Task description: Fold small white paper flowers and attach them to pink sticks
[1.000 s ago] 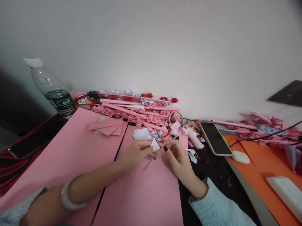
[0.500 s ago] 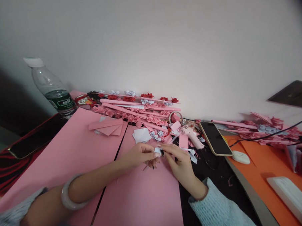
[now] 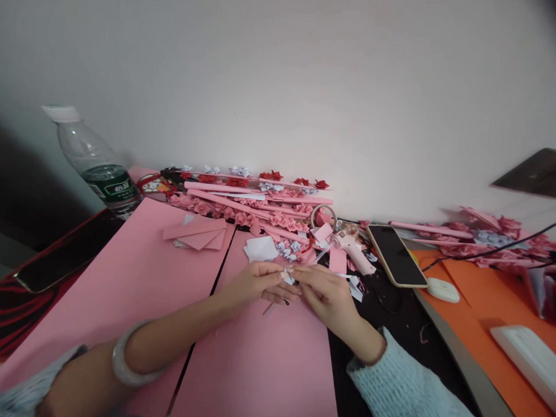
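Between my two hands is a small piece of white paper (image 3: 288,279), pinched from both sides above the pink sheet (image 3: 257,355). My left hand (image 3: 260,281) grips its left side with thumb and fingers. On the other side my right hand (image 3: 324,289) has its fingertips closed on the same paper. A thin stick (image 3: 267,309) pokes out below my left hand; its upper end is hidden. Just beyond the hands lie a stack of white paper squares (image 3: 260,249) and small white paper flowers (image 3: 289,250).
Rolled pink paper sticks (image 3: 232,204) and red paper flowers (image 3: 271,175) line the wall. A pink glue gun (image 3: 355,252), a phone (image 3: 396,255) and a white mouse (image 3: 443,290) sit right. Pink envelopes (image 3: 198,234) and a water bottle (image 3: 100,164) are left.
The fingers of both hands have shifted around the white paper, and less of it shows now. My right hand has edged slightly left; my left fingers below are straighter.
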### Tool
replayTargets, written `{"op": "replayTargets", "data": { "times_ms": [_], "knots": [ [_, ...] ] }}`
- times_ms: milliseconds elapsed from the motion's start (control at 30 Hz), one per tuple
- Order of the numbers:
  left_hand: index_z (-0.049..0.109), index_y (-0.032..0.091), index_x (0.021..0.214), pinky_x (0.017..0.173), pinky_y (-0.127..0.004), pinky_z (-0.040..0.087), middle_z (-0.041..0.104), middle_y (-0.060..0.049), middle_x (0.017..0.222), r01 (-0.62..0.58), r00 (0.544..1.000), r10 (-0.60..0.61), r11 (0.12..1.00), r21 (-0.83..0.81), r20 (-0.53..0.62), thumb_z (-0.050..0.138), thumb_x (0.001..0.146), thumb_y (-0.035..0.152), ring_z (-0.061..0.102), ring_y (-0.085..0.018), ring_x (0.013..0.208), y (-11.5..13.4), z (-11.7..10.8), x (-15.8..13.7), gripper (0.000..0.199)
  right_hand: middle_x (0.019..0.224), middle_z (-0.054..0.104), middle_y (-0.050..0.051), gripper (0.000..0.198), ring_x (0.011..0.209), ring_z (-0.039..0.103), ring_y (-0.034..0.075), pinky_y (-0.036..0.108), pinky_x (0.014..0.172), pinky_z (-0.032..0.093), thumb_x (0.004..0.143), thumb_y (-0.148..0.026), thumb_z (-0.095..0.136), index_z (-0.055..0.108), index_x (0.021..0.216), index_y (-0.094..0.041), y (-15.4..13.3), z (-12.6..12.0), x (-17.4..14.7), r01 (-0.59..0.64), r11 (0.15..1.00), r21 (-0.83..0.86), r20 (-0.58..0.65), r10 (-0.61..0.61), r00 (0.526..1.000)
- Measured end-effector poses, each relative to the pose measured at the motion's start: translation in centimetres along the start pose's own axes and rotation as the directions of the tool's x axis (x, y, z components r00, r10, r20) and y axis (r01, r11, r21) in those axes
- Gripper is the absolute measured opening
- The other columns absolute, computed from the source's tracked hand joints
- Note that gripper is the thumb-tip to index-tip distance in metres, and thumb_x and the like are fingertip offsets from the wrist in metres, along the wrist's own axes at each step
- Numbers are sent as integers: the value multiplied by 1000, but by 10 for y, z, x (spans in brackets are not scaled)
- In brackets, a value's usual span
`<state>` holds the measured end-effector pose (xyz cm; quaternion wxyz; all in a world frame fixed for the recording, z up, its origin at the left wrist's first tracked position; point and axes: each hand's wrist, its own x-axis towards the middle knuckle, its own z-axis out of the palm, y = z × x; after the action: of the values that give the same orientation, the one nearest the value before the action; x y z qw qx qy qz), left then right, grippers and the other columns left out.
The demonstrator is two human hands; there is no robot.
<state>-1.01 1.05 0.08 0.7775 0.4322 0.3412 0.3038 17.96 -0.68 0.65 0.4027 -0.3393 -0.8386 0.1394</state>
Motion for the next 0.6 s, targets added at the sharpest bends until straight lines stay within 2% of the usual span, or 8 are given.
{"op": "replayTargets", "data": {
  "times_ms": [200, 433, 533, 600],
  "knots": [
    [64, 12, 87, 72, -32, 51, 72, -12, 86, -5, 1000, 5, 1000, 8, 1, 65, 75, 39, 69, -20, 75, 1, 0, -1, 30, 101, 69, 10, 33, 96, 63, 19, 36, 81, 53, 83, -6, 46, 64, 108, -20, 0, 0, 0, 38, 999, -27, 23, -37, 999],
    [64, 13, 85, 73, -31, 50, 72, -11, 86, 10, 1000, -9, 997, 77, -12, 66, 74, 39, 68, -19, 77, 1, 1, -2, 28, 108, 67, 9, 37, 99, 62, 19, 37, 83, 52, 84, -4, 41, 64, 107, -22, 2, 0, -2, 22, 1000, -3, 42, -22, 999],
    [64, 14, 84, 73, -29, 50, 72, -9, 88, -8, 1000, 7, 993, 122, 9, 66, 75, 38, 67, -17, 77, -1, -1, 0, 26, 108, 67, 8, 38, 100, 61, 19, 36, 84, 50, 82, -3, 39, 65, 103, -22, 1, 0, -2, -4, 999, 46, 34, 3, 999],
    [64, 14, 83, 73, -28, 51, 72, -9, 89, -18, 1000, 15, 991, 131, 24, 66, 75, 37, 67, -16, 78, -3, -3, 1, 24, 106, 67, 8, 38, 99, 61, 19, 35, 83, 50, 81, -3, 39, 64, 103, -21, -1, 1, -2, -68, 995, 79, 25, 66, 998]
  ]
}}
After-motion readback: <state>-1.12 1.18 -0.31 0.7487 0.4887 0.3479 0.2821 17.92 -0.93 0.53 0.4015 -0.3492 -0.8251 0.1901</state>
